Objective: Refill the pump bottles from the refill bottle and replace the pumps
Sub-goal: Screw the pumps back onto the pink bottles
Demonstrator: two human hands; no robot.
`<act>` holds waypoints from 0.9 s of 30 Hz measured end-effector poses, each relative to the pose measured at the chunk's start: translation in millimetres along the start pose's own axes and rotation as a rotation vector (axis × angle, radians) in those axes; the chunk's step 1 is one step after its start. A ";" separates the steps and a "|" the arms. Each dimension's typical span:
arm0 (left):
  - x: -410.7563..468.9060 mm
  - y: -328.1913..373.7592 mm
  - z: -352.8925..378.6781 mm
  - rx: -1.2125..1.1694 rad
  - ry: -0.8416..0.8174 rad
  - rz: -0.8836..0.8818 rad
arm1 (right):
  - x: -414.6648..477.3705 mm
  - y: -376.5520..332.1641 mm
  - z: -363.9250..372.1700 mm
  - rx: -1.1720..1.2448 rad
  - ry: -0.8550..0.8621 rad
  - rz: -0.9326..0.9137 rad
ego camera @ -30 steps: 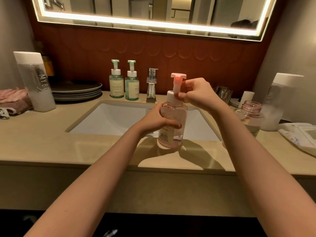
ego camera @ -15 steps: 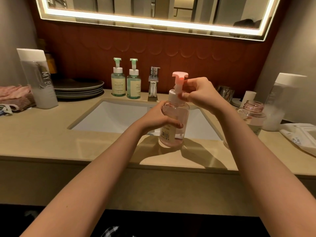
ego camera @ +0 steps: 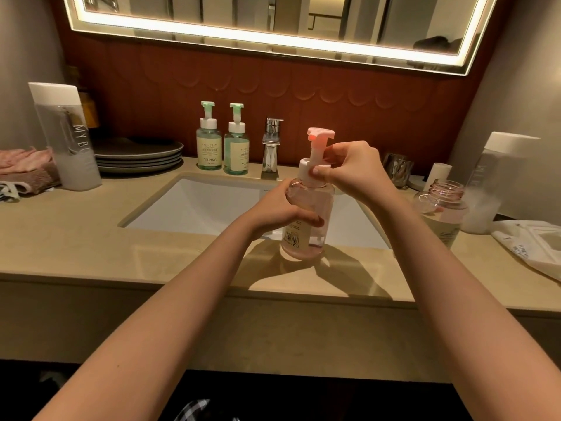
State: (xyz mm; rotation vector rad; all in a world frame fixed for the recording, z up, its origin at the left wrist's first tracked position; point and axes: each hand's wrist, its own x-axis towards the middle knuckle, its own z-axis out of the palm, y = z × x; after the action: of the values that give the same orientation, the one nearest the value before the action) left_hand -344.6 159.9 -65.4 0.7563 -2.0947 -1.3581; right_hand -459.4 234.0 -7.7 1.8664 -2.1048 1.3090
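A clear pink pump bottle [ego camera: 306, 238] stands on the counter's front strip, by the sink's near edge. My left hand [ego camera: 280, 206] wraps around its body. My right hand [ego camera: 353, 170] pinches the white collar of its pink-topped pump [ego camera: 318, 138], which sits in the bottle's neck. Two green pump bottles [ego camera: 209, 147] [ego camera: 236, 151] with pumps on stand left of the tap. An open pink bottle without a pump [ego camera: 441, 211] stands at the right. Tall white-capped bottles stand at the far left [ego camera: 65, 138] and far right [ego camera: 498, 183].
A white sink [ego camera: 200, 205] lies under the tap [ego camera: 271, 150]. Stacked grey plates [ego camera: 139, 158] and folded pink towels [ego camera: 27, 170] sit at the left. White packaging [ego camera: 534, 247] lies at the right edge. A small white cylinder [ego camera: 438, 174] and a glass stand behind the open bottle.
My right hand has shifted on the pump collar, fingers lower on it now. The bottle stays in place in my left hand. The view has tipped slightly.
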 end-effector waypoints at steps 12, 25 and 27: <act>0.5 -0.2 6.6 0.057 0.100 0.019 | -7.6 -4.7 16.0 -0.165 0.212 0.027; 5.8 -0.1 10.2 0.107 0.152 -0.018 | -4.8 -3.3 22.7 -0.152 0.212 0.107; 6.1 0.6 14.6 0.147 0.190 -0.013 | -5.5 -4.5 26.4 -0.193 0.245 0.114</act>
State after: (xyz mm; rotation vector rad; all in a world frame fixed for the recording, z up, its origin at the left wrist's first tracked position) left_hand -359.1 165.0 -69.3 0.9226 -2.0570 -1.1003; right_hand -441.4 223.0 -25.1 1.4520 -2.1462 1.2323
